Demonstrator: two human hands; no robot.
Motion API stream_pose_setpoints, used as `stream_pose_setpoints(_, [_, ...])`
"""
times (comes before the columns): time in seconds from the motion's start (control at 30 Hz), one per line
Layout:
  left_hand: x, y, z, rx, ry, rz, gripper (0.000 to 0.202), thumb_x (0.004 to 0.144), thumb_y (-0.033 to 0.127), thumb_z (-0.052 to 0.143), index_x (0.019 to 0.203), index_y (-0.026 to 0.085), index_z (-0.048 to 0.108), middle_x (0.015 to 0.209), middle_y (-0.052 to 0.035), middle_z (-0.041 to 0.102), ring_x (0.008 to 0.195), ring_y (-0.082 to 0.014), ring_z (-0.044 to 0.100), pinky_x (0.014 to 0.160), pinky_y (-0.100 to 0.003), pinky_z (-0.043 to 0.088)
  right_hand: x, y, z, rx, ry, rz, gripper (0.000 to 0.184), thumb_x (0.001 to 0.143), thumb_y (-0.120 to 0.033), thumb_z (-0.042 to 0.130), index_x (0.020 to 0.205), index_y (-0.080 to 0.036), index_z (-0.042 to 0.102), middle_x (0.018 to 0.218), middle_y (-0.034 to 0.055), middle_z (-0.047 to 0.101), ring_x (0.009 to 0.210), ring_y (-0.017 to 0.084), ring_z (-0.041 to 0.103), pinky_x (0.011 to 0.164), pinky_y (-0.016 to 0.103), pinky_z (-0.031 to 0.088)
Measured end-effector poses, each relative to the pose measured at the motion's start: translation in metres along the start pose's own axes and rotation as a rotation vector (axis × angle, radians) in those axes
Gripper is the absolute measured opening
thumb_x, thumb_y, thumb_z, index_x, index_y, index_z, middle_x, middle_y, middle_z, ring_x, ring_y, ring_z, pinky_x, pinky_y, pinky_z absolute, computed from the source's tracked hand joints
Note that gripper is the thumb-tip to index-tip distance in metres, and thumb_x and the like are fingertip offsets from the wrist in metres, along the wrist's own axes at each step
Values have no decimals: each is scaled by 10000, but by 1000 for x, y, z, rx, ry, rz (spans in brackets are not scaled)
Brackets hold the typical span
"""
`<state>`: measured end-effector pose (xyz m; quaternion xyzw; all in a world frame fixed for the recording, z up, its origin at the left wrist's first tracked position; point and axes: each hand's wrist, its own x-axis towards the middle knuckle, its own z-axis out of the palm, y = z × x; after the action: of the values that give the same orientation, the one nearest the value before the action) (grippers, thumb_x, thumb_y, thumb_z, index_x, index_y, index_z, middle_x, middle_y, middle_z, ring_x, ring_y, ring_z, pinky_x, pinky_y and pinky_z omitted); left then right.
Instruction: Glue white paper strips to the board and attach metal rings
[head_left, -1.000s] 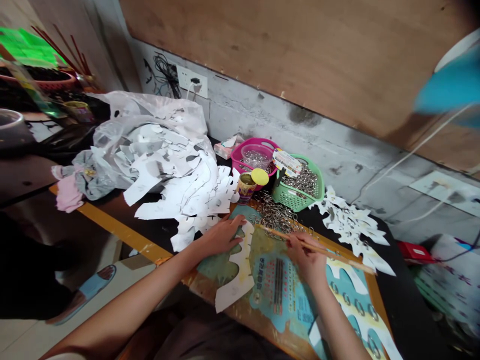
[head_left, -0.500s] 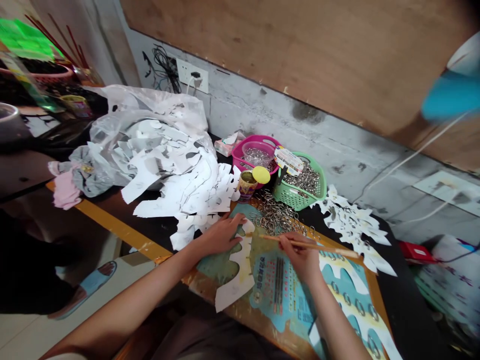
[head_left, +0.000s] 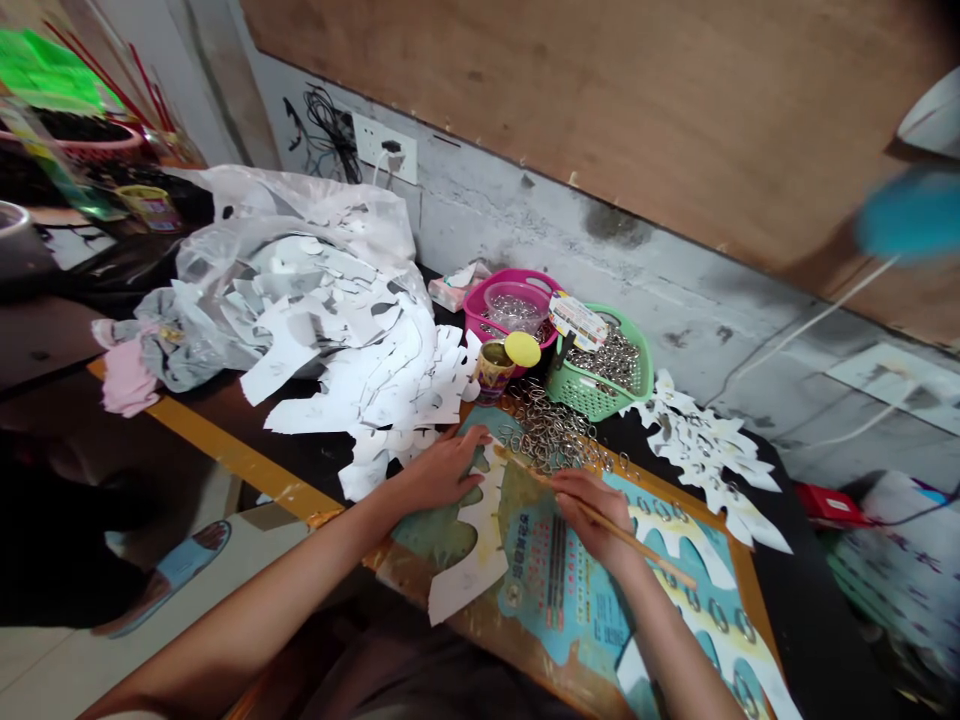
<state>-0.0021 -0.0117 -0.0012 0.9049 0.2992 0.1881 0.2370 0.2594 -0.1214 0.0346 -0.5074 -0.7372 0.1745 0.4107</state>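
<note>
The left hand (head_left: 442, 470) is spread flat, pressed onto a scalloped white paper cutout (head_left: 484, 530) lying on a printed board (head_left: 555, 590). A thin wooden stick (head_left: 645, 548) is pinched in the right hand (head_left: 596, 520), its tip angled toward a heap of metal rings (head_left: 547, 430) at the board's far edge. A green plastic basket (head_left: 600, 365) of rings is set just beyond the board.

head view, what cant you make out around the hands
All in the head view:
- the stick: its middle is hidden by the right hand, so the grip can't be seen
- the printed board: partly hidden by the left hand, its print too small to read, its lower end cut off by the bottom edge
- the blue object: blurred and cut off by the right edge, so its kind is unclear
</note>
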Motion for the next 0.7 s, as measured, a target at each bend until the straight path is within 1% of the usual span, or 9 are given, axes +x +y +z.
stream_pose_setpoints(0.1, [0,0,-1,2,1,-2,528,888,219,557,1343,234,289,1373,-107,589,1286,-277,548,1164,-476,296,-5,4,-1,-1,-83,-14,234,962,-258,542,1094,-240,734,1093,93,710,986,211,693,854,344,582])
stream_pose_setpoints(0.2, [0,0,-2,-6,-5,-5,518,891,230,557,1334,238,289,1388,-98,579,1284,-275,549,1150,-470,325,-10,5,-3,-43,-139,-12,260,959,-231,547,1173,-244,693,1153,88,701,1056,216,679,912,355,569])
stream_pose_setpoints(0.27, [0,-1,-2,-9,-8,-8,510,892,238,560,1323,233,287,1384,-99,583,1275,-277,554,1132,-466,349,-14,6,-5,-70,-83,22,261,945,-232,572,1184,-250,674,1145,81,710,1042,220,688,917,367,572])
stream_pose_setpoints(0.33, [1,-2,-2,-6,-9,-12,502,890,242,565,1311,228,292,1373,-106,591,1266,-283,560,1123,-469,356,-19,5,-7,-52,15,42,213,923,-230,610,1122,-250,683,1099,74,726,1002,222,702,877,361,587])
stream_pose_setpoints(0.37, [1,-2,-1,-5,-9,-13,502,887,244,570,1307,227,296,1370,-109,593,1264,-286,562,1124,-471,351,-20,4,-7,-27,44,38,179,911,-222,628,1078,-248,690,1078,73,731,987,222,705,854,355,592])
stream_pose_setpoints(0.43, [1,-2,-1,-2,-6,-17,502,885,249,575,1307,224,303,1369,-116,594,1262,-288,564,1127,-471,341,-22,1,-8,15,23,7,136,892,-197,649,1011,-240,700,1052,76,736,970,222,707,825,344,595])
stream_pose_setpoints(0.5, [0,-2,-1,-1,-4,-20,499,889,251,573,1309,223,306,1368,-116,595,1266,-285,562,1133,-467,330,-21,-2,-8,7,-7,-8,119,886,-177,648,971,-235,706,1034,79,739,925,212,715,801,335,596])
stream_pose_setpoints(0.63, [0,0,-2,0,-6,-22,504,888,242,578,1311,227,305,1367,-99,600,1270,-278,561,1142,-464,313,-17,-4,-8,-39,73,0,109,883,-169,641,947,-227,707,1007,77,742,889,201,723,767,312,598])
stream_pose_setpoints(0.7, [0,-1,-2,0,-9,-24,506,893,247,580,1317,223,304,1377,-104,592,1265,-281,565,1123,-459,337,-17,-3,-8,-26,32,-16,107,882,-173,637,942,-227,708,995,72,744,878,196,726,741,296,601])
